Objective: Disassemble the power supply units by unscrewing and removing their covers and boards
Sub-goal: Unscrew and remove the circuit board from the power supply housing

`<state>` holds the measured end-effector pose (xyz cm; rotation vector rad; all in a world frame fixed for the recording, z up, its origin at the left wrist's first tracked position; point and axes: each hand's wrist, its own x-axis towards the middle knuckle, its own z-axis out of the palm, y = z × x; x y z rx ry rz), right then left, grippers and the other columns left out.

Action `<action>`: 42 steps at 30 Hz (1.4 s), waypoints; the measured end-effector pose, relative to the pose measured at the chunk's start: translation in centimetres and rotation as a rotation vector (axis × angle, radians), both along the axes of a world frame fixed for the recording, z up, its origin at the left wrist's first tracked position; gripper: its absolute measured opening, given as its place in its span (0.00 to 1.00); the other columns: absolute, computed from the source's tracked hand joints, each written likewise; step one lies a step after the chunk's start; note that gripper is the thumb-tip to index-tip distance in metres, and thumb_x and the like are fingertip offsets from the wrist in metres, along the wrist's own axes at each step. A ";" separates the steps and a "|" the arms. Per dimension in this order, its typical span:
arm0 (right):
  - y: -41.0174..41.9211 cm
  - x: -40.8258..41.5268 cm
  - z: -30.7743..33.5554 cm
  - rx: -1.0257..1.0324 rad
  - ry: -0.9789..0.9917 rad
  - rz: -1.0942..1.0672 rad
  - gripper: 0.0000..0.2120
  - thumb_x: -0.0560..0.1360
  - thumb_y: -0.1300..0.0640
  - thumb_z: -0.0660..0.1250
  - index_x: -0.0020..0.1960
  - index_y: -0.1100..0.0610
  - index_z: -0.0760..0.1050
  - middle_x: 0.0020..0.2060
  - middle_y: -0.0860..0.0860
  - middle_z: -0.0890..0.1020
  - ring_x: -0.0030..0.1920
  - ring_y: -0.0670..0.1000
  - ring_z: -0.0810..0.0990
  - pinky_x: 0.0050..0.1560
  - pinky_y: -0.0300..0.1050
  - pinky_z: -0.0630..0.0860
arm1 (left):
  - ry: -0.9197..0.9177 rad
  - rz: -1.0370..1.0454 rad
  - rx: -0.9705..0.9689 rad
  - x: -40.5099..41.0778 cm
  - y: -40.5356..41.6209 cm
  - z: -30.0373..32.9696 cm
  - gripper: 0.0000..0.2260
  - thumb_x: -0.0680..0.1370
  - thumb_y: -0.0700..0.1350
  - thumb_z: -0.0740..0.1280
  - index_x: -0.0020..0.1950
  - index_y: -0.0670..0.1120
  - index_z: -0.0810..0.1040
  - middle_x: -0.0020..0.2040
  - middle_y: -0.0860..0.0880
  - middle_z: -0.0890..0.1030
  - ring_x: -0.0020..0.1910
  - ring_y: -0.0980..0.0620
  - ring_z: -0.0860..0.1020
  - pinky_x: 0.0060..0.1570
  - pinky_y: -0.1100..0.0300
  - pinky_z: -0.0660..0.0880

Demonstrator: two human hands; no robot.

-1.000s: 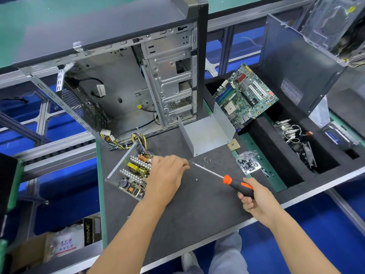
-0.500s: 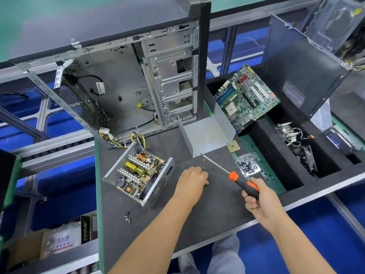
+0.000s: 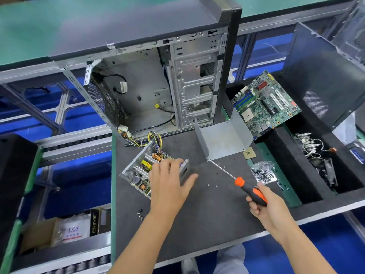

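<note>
I see the opened power supply unit (image 3: 142,171) lying on the dark counter (image 3: 207,210) at about 10 o'clock from my left hand (image 3: 169,182), its board exposed. My left grip lies over its near wall, fingers fairly straight and thumb out, clamped on nothing. My right hand (image 3: 266,208) is wrapped round the orange-and-black screwdriver (image 3: 242,183), tip pointing toward 11 o'clock at the bent metal cover (image 3: 223,138). Loose screws (image 3: 139,213) lie near my left wrist.

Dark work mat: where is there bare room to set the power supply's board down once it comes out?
Bare mat lies toward the near edge between the two forearms. Crowded: loose screws between the left hand and screwdriver, more screws below the power supply.
</note>
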<state>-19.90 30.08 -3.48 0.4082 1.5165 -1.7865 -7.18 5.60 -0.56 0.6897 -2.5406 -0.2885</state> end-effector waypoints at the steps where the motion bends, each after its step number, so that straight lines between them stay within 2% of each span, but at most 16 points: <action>1: -0.2 0.3 -0.1 0.018 0.037 0.037 0.14 0.80 0.48 0.65 0.48 0.60 0.76 0.36 0.60 0.79 0.31 0.52 0.71 0.36 0.46 0.69 | -0.065 0.053 0.033 0.8 -0.7 0.3 0.26 0.72 0.63 0.72 0.58 0.44 0.80 0.51 0.47 0.78 0.47 0.43 0.75 0.48 0.49 0.75; 4: -1.0 1.5 -0.2 0.182 0.255 0.181 0.17 0.80 0.46 0.65 0.45 0.61 0.75 0.39 0.56 0.83 0.37 0.52 0.74 0.44 0.48 0.72 | -0.293 0.090 0.076 2.2 -1.5 0.5 0.30 0.67 0.61 0.78 0.57 0.40 0.80 0.46 0.45 0.80 0.46 0.42 0.77 0.49 0.49 0.77; 7: -2.1 2.8 -0.6 0.355 0.482 0.206 0.15 0.80 0.43 0.63 0.43 0.53 0.76 0.39 0.47 0.84 0.36 0.44 0.78 0.42 0.34 0.72 | -0.342 0.039 -0.020 2.6 -1.7 -0.3 0.20 0.66 0.55 0.82 0.41 0.41 0.80 0.34 0.45 0.79 0.37 0.42 0.77 0.42 0.49 0.78; 8: -2.5 3.0 -0.8 0.377 0.519 0.177 0.11 0.80 0.44 0.63 0.44 0.50 0.76 0.41 0.45 0.84 0.40 0.41 0.80 0.43 0.34 0.73 | -0.329 0.016 -0.040 2.5 -1.8 -0.3 0.19 0.65 0.53 0.83 0.37 0.42 0.79 0.31 0.46 0.77 0.35 0.43 0.76 0.39 0.51 0.78; 10: -3.0 3.0 -1.2 0.392 0.555 0.154 0.05 0.79 0.46 0.64 0.48 0.46 0.77 0.44 0.41 0.82 0.50 0.43 0.81 0.51 0.44 0.74 | -0.290 -0.030 -0.064 2.5 -2.1 -0.5 0.19 0.63 0.52 0.83 0.34 0.43 0.77 0.29 0.47 0.75 0.33 0.44 0.76 0.36 0.54 0.76; 12: -3.2 2.9 -1.6 0.435 0.602 0.174 0.02 0.79 0.47 0.65 0.50 0.43 0.76 0.45 0.39 0.80 0.52 0.46 0.80 0.51 0.48 0.74 | -0.249 -0.118 -0.089 2.9 -2.7 -0.7 0.18 0.63 0.52 0.84 0.37 0.42 0.80 0.31 0.47 0.76 0.35 0.44 0.77 0.37 0.55 0.76; 16: -2.5 3.4 -2.2 0.602 0.712 0.247 0.03 0.77 0.45 0.67 0.50 0.39 0.73 0.46 0.47 0.78 0.46 0.45 0.77 0.42 0.42 0.71 | -0.237 -0.345 -0.088 3.9 -5.3 -0.7 0.17 0.66 0.51 0.82 0.43 0.42 0.82 0.35 0.48 0.78 0.37 0.44 0.78 0.40 0.54 0.72; 19: -2.6 3.8 -2.1 0.656 0.797 0.299 0.08 0.74 0.49 0.72 0.47 0.41 0.73 0.44 0.47 0.75 0.47 0.49 0.76 0.42 0.41 0.69 | -0.266 -0.407 -0.062 4.8 -6.8 -0.5 0.17 0.67 0.52 0.82 0.49 0.43 0.84 0.38 0.50 0.80 0.39 0.46 0.78 0.38 0.55 0.76; 22: -2.8 3.9 -2.4 0.834 1.044 0.393 0.11 0.69 0.57 0.78 0.46 0.51 0.76 0.43 0.48 0.77 0.47 0.60 0.74 0.44 0.53 0.71 | -0.262 -0.366 0.000 6.4 -7.9 -0.8 0.19 0.67 0.48 0.82 0.53 0.43 0.84 0.41 0.50 0.81 0.41 0.45 0.79 0.39 0.53 0.76; 24: -3.3 3.9 -2.3 0.989 1.233 0.368 0.13 0.67 0.56 0.79 0.47 0.55 0.79 0.48 0.53 0.78 0.48 0.61 0.71 0.45 0.54 0.68 | -0.280 -0.334 0.034 7.2 -8.4 -1.1 0.20 0.67 0.45 0.82 0.56 0.42 0.84 0.43 0.50 0.82 0.42 0.44 0.80 0.42 0.51 0.76; 27: -6.1 4.1 -1.3 0.810 1.535 0.413 0.07 0.73 0.55 0.74 0.50 0.55 0.81 0.48 0.52 0.78 0.47 0.59 0.74 0.46 0.52 0.68 | -0.377 -0.301 0.077 7.2 -8.6 -1.0 0.19 0.75 0.50 0.76 0.63 0.46 0.80 0.51 0.51 0.82 0.51 0.45 0.79 0.51 0.51 0.72; 29: -9.3 4.4 -0.7 0.559 1.524 0.573 0.06 0.75 0.57 0.72 0.52 0.57 0.82 0.45 0.50 0.80 0.46 0.55 0.76 0.50 0.48 0.71 | -0.451 -0.267 0.144 6.8 -8.7 -1.0 0.20 0.79 0.56 0.69 0.68 0.51 0.76 0.58 0.54 0.79 0.59 0.49 0.74 0.57 0.54 0.68; 31: -12.5 4.3 -0.2 0.452 1.403 0.718 0.07 0.76 0.60 0.72 0.53 0.57 0.82 0.45 0.50 0.82 0.48 0.54 0.78 0.53 0.45 0.72 | -0.497 -0.243 0.174 6.5 -8.7 -1.1 0.22 0.79 0.60 0.66 0.71 0.53 0.73 0.62 0.56 0.77 0.63 0.51 0.71 0.60 0.56 0.66; 35: -16.0 3.3 -0.7 0.445 1.229 0.937 0.10 0.78 0.60 0.68 0.58 0.57 0.82 0.50 0.53 0.82 0.54 0.55 0.76 0.58 0.45 0.70 | -0.512 -0.214 0.157 6.5 -8.5 -1.3 0.22 0.79 0.61 0.65 0.71 0.54 0.73 0.63 0.56 0.78 0.64 0.51 0.70 0.59 0.57 0.66; 39: -17.0 2.8 -1.4 0.486 1.248 1.029 0.11 0.78 0.58 0.67 0.60 0.55 0.81 0.51 0.52 0.81 0.55 0.53 0.74 0.56 0.42 0.68 | -0.494 -0.211 0.163 6.6 -8.5 -1.5 0.21 0.79 0.61 0.65 0.70 0.55 0.74 0.62 0.57 0.78 0.62 0.51 0.71 0.57 0.57 0.65; 42: -17.3 2.8 -1.5 0.480 1.307 1.059 0.09 0.77 0.61 0.67 0.56 0.58 0.83 0.49 0.54 0.81 0.53 0.56 0.75 0.57 0.46 0.70 | -0.497 -0.216 0.164 6.7 -8.6 -1.6 0.21 0.79 0.62 0.64 0.70 0.56 0.73 0.61 0.58 0.77 0.62 0.53 0.70 0.56 0.59 0.64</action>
